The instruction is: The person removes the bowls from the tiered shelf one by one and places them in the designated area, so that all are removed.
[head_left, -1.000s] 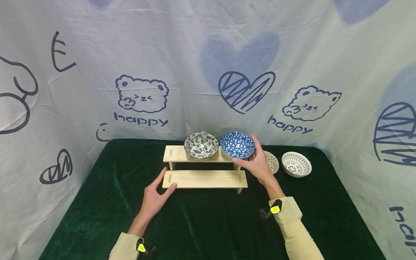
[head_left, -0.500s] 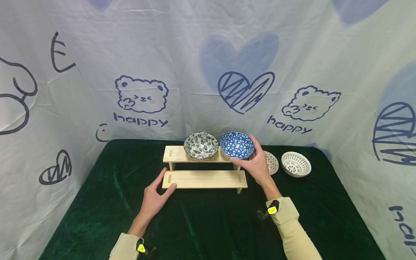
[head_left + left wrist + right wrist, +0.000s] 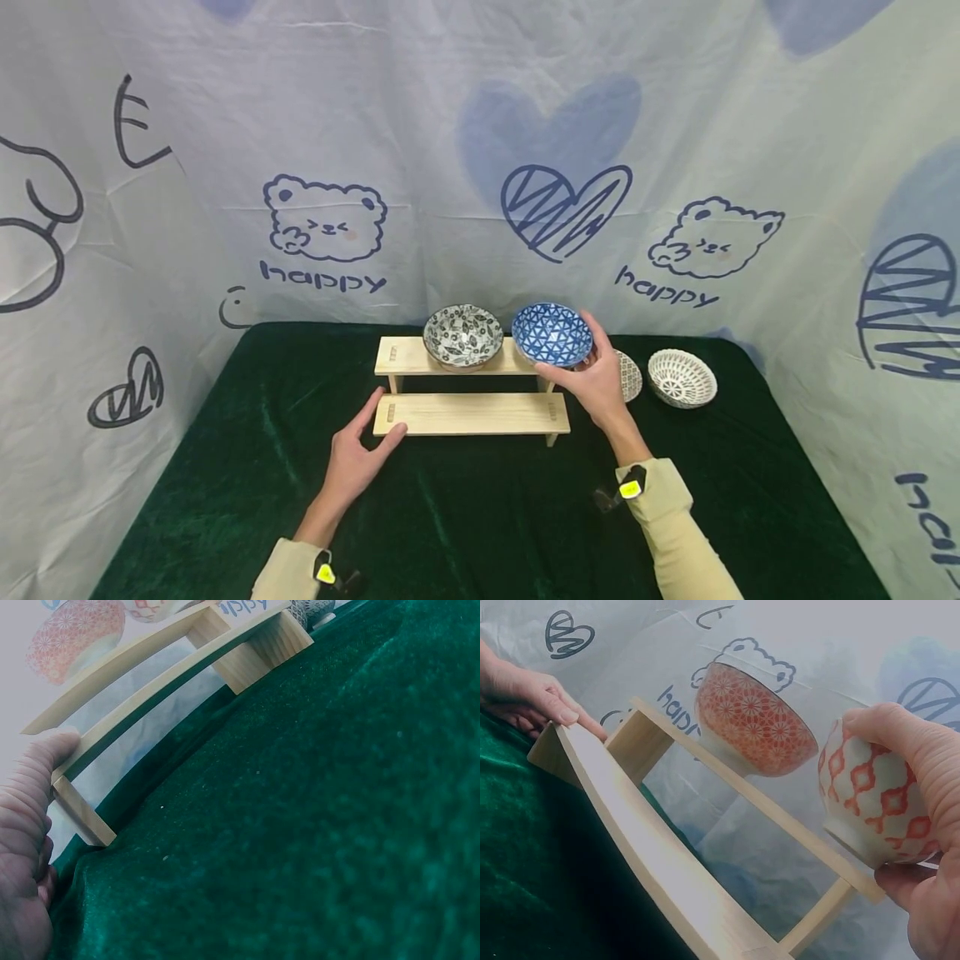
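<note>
A two-step wooden display stand (image 3: 472,414) sits on the table. My left hand (image 3: 354,457) grips the left end of its lower board, thumb at the front corner. My right hand (image 3: 600,383) holds a bowl (image 3: 552,333) with a blue triangle pattern inside, at the right end of the upper board. In the right wrist view, that bowl (image 3: 870,795) has orange-red diamonds outside, and its foot is tilted close to the board's end. A grey-and-white leaf-patterned bowl (image 3: 462,336) stands left of it on the upper board; outside, this bowl (image 3: 754,724) is red-flowered.
Right of the stand, on dark green cloth (image 3: 480,517), lies a patterned dish (image 3: 630,375), partly hidden by my right hand. Beside it is a white bowl (image 3: 682,379) with a beige pattern. A printed white curtain (image 3: 450,167) hangs behind the table.
My right hand has shifted the blue-patterned bowl slightly to the right, widening the gap to the leaf-patterned bowl. My left hand stays on the stand.
</note>
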Demonstrator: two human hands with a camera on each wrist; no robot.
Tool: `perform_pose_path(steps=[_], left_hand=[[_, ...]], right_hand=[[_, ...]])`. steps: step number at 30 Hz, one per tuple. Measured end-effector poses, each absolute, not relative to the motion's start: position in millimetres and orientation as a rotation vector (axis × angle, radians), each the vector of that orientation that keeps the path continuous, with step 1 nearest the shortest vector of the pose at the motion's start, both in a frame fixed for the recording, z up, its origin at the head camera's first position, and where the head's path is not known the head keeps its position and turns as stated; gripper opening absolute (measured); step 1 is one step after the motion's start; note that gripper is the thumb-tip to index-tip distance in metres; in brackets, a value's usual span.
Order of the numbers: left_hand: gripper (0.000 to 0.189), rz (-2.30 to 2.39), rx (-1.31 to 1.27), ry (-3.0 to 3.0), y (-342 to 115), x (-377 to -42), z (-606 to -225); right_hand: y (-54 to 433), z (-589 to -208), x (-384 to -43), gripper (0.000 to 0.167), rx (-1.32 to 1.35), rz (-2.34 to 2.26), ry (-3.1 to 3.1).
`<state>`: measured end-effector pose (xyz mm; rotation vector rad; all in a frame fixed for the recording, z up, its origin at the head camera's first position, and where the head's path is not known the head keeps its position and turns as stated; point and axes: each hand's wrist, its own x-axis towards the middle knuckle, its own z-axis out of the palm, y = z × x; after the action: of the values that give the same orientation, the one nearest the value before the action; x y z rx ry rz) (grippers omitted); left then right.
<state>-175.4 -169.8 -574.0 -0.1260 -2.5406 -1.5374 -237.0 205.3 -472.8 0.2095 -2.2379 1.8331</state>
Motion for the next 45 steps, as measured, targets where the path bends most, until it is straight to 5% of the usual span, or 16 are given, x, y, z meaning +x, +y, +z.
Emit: perform_pose_path(steps=[45], left_hand=[[0.080, -1.536, -0.121, -2.546, -170, -175, -574]], right_hand=[[226, -476, -198, 0.102, 0.134, 1.806, -2.159]])
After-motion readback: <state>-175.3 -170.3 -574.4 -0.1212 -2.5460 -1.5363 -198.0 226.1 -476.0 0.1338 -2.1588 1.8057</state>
